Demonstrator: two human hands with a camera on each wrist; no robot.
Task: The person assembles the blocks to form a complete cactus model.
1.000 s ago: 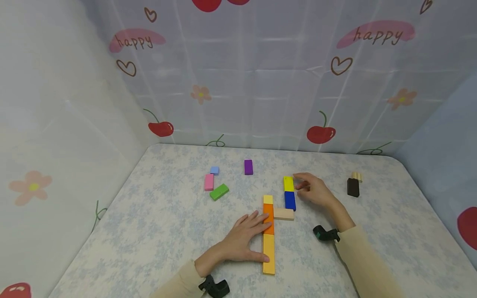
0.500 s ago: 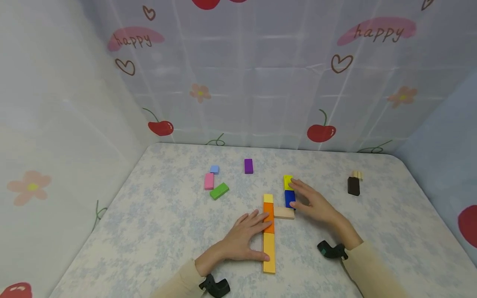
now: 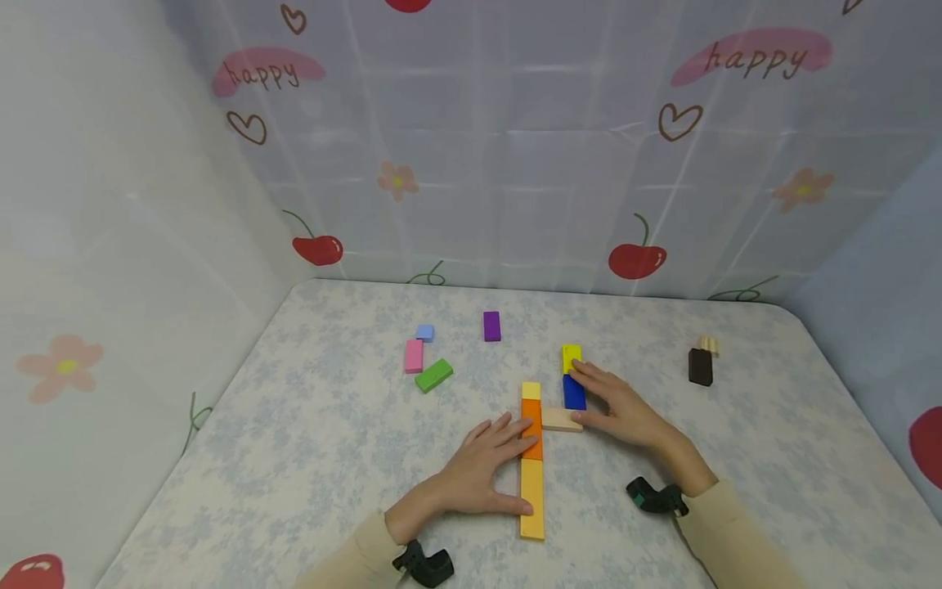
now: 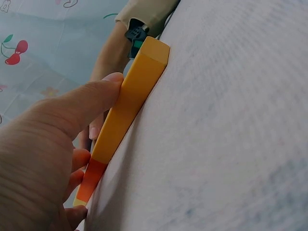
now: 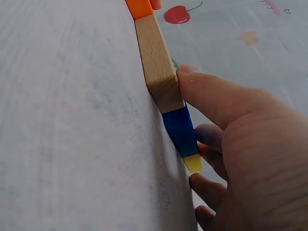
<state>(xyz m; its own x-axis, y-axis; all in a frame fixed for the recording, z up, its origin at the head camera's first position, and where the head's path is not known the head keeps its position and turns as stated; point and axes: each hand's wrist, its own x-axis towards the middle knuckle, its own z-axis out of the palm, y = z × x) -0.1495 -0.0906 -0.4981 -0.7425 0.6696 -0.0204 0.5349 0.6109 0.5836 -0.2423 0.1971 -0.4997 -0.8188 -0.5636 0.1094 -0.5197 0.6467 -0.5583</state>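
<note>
My left hand lies with spread fingers over a column of blocks. Its fingertips rest on the orange block, and its thumb on the long amber block; a pale yellow block tops the column. From the orange block a plain wooden block extends rightward. A blue block and a bright yellow block stand in line beyond its right end. My right hand lies over these, fingers extended at the yellow and blue blocks. Its thumb touches the wooden block's end, seen in the right wrist view.
At the left back lie a pink block, a small light blue block and a green block. A purple block is farther back. To the right sit a dark brown block and a ridged cream piece.
My right hand has come from beside the yellow block down over the yellow and blue blocks, its thumb now at the wooden block. The left hand has stayed in place.
</note>
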